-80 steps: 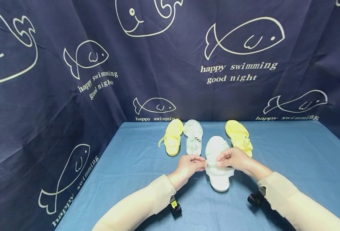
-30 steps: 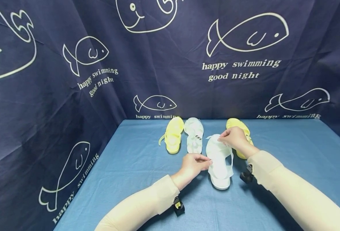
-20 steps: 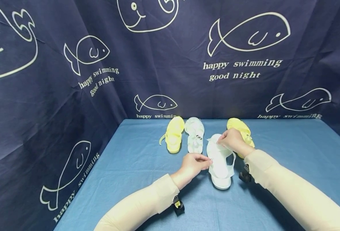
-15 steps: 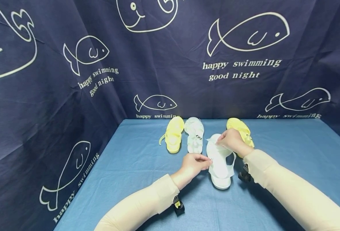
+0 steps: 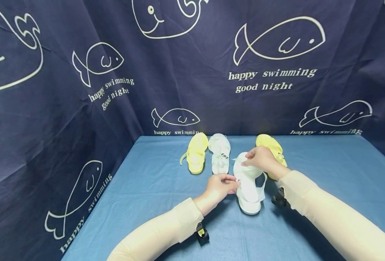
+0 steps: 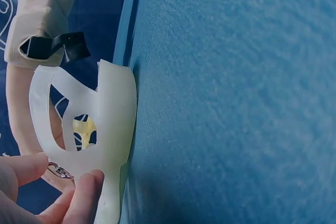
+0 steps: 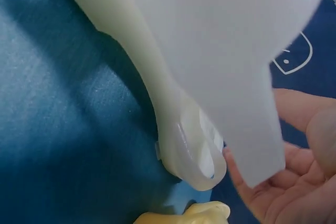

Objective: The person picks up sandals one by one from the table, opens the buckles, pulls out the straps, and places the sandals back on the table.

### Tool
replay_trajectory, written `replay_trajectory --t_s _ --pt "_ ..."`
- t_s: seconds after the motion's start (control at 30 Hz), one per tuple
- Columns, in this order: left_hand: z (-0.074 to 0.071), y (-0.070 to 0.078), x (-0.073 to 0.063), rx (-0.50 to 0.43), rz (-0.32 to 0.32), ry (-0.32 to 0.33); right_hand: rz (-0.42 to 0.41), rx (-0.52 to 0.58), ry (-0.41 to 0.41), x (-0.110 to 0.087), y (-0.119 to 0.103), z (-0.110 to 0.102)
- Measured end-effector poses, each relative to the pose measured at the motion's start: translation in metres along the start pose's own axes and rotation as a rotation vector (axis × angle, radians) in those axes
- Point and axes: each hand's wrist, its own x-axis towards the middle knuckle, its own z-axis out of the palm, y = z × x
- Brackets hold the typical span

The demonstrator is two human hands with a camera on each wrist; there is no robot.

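Note:
A white sandal [image 5: 249, 185] stands on the blue cloth in front of me, its wide strap [image 7: 241, 103] folded up at the far end. My left hand [image 5: 219, 186] pinches its left side with thumb and fingers. In the left wrist view, a metal buckle [image 6: 61, 170] shows between those fingertips. Bent over the far end, my right hand [image 5: 260, 158] pinches the loose strap. The right wrist view has the strap's narrow tab in front of the palm, so the exact fingertip contact is partly hidden.
Behind the white sandal lie a yellow sandal [image 5: 196, 156] and a pale white sandal with a buckle [image 5: 220, 152], side by side. Another yellow sandal [image 5: 268, 143] is partly behind my right hand. A dark blue curtain [image 5: 192, 72] hangs at the table's back and left.
Compared with 2.7 s ago, my right hand is farther back and the strap is raised, showing the sandal's inside. In the last second the right hand shifts slightly; the left stays at the buckle.

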Motion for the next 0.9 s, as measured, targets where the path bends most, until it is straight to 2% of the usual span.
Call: replay_trajectory --t_s 0.1,0.27,0.43,0.67,0.9 --pt "0.000 -0.002 -0.001 0.011 -0.001 -0.012 -0.063 0.025 0.017 -0.005 0.005 -0.001" --pt "-0.001 -0.003 -0.004 0.016 -0.020 -0.037 -0.098 0.106 0.028 -0.019 0.012 -0.005" --pt "-0.005 -0.003 -0.008 -0.015 -0.029 -0.067 -0.075 0.180 0.048 -0.035 0.013 -0.012" --pt "-0.007 -0.006 -0.013 -0.007 0.031 -0.090 -0.058 0.299 0.071 -0.059 0.015 -0.016" --pt "-0.008 -0.012 -0.021 -0.034 0.087 -0.118 -0.014 0.393 0.124 -0.084 0.022 -0.007"
